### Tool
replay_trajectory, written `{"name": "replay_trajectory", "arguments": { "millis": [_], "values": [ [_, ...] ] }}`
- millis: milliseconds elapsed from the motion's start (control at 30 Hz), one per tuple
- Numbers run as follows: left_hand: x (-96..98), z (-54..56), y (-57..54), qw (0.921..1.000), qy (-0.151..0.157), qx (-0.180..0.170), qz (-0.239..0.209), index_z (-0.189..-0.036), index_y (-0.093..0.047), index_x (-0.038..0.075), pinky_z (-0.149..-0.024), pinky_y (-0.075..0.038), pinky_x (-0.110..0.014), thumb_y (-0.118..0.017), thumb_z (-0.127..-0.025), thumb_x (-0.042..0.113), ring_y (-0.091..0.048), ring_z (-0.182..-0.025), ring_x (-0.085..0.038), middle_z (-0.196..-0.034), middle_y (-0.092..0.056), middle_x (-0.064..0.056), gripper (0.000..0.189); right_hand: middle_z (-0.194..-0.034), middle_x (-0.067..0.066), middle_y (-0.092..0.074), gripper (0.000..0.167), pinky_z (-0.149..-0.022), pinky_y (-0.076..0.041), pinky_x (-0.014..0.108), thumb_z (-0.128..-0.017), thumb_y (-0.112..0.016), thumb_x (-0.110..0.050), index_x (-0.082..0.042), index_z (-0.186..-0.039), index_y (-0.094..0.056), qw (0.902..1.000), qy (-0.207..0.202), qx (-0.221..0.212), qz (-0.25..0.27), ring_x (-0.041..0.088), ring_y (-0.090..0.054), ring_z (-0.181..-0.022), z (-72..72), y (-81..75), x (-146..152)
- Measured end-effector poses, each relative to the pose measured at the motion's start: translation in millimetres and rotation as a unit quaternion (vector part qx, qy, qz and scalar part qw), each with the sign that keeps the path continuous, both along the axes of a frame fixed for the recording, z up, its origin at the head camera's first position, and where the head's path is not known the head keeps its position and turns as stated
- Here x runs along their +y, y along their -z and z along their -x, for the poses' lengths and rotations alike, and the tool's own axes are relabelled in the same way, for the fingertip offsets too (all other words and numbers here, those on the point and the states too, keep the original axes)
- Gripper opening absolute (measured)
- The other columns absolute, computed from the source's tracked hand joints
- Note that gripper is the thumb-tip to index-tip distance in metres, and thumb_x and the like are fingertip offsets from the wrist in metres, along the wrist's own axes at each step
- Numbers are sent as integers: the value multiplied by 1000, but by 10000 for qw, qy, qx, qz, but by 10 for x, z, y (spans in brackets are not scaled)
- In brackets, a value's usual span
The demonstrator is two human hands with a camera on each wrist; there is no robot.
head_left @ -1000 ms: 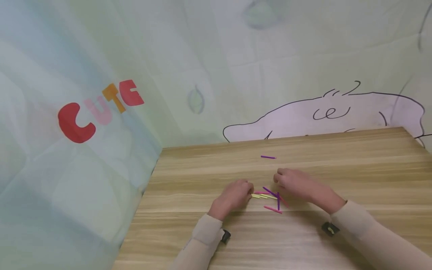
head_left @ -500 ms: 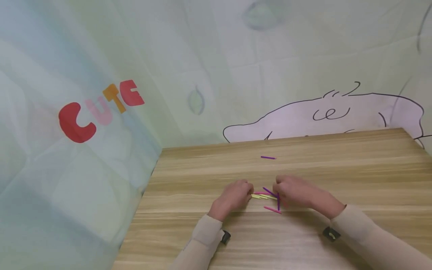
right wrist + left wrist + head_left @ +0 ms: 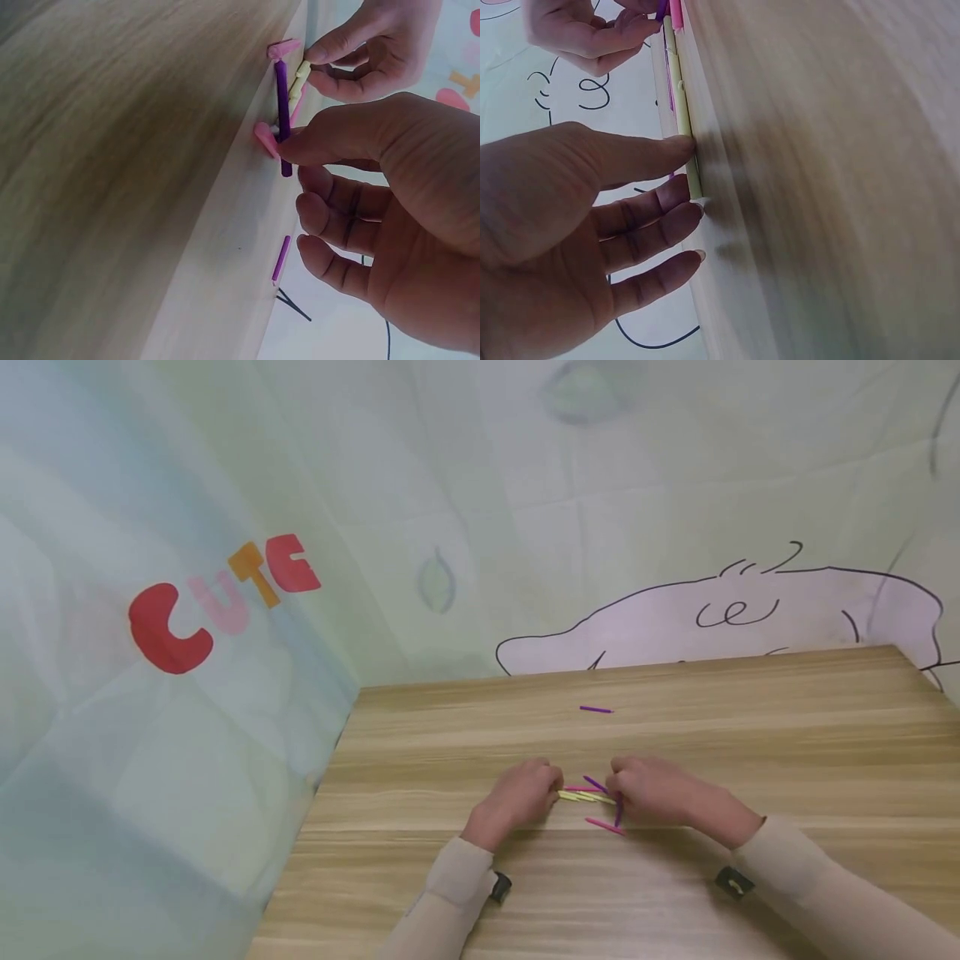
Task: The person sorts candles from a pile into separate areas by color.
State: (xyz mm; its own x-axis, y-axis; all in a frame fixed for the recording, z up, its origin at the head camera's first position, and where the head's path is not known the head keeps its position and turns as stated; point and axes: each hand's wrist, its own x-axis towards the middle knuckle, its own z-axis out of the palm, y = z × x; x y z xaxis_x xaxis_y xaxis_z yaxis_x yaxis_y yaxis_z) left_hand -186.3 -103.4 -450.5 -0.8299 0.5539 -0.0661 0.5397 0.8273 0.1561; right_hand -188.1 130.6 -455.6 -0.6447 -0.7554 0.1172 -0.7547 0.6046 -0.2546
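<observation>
In the head view my left hand [image 3: 517,797] is at the left end of several thin yellow sticks [image 3: 585,796] lying side by side on the wooden table. Its thumb and forefinger pinch that end, while the other fingers stay loosely bent. My right hand [image 3: 654,789] pinches a purple stick [image 3: 283,94] near one end between thumb and forefinger; the fingertips hide part of it. A slanting purple stick [image 3: 596,783] and a pink stick [image 3: 577,788] lie along the far side of the yellow ones. Nearer me lies a pink stick [image 3: 604,827]. Another pink stick [image 3: 265,139] shows beside the right thumb.
A lone purple stick [image 3: 596,709] lies farther back on the wooden table [image 3: 420,752]. Behind the table hangs a printed cloth [image 3: 450,485] with a line drawing, and coloured letters stand out on its left part.
My right hand has come down and nearer to the sticks, and it now pinches the purple stick, whose near end has tilted slightly left. The left hand has stayed in place.
</observation>
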Motion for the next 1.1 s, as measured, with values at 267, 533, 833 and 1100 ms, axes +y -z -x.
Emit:
{"name": "replay_trajectory", "arguments": {
  "millis": [267,533,833,1100],
  "values": [
    [6,-3,-8,10000,20,-40,29,-103,-72,11,-77,-50,-27,-68,-95,16,-60,-89,-14,-94,-63,0,11,-71,-8,-42,23,-55,-38,24,-80,-74,-2,-18,-71,-61,10000,67,32,4,9,-40,-61,-13,41,54],
    [15,15,-9,10000,-22,-53,-9,-102,-72,11,-75,-50,-27,-69,-94,15,-59,-87,-14,-93,-63,0,10,-75,-7,-41,23,-55,-37,24,-76,-75,-4,-18,-70,-57,9999,47,-8,102,9,-38,-63,-7,43,69],
    [16,30,7,10000,-5,-65,68,-105,-73,11,-77,-50,-26,-69,-94,16,-60,-88,-13,-95,-65,0,12,-75,-7,-40,21,-53,-37,24,-74,-75,-6,-17,-72,-57,9999,25,136,103,8,-39,-62,-22,39,73],
    [0,15,20,9999,-6,-87,81,-105,-72,11,-78,-50,-26,-69,-94,17,-60,-89,-14,-95,-64,0,12,-75,-8,-40,15,-55,-39,23,-73,-74,-5,-15,-73,-64,9992,62,112,391,7,-39,-63,-24,13,80]
  ]
}}
